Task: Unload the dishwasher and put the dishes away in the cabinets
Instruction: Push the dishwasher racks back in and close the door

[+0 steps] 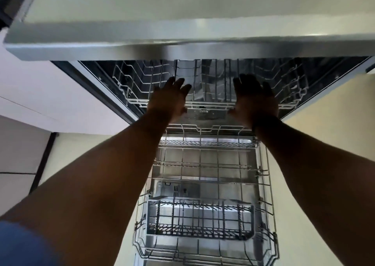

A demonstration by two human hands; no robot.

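Hands, left hand (169,99) and right hand (256,101), flat against upper rack (211,103)

I see my left hand (169,99) and right hand (256,99), fingers straight, pressing the upper rack's (211,104) front rail mid-frame; lower rack (205,184) extends below.

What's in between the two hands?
Head view: between the left hand and right hand are only the upper rack's bare wires, no dishes.
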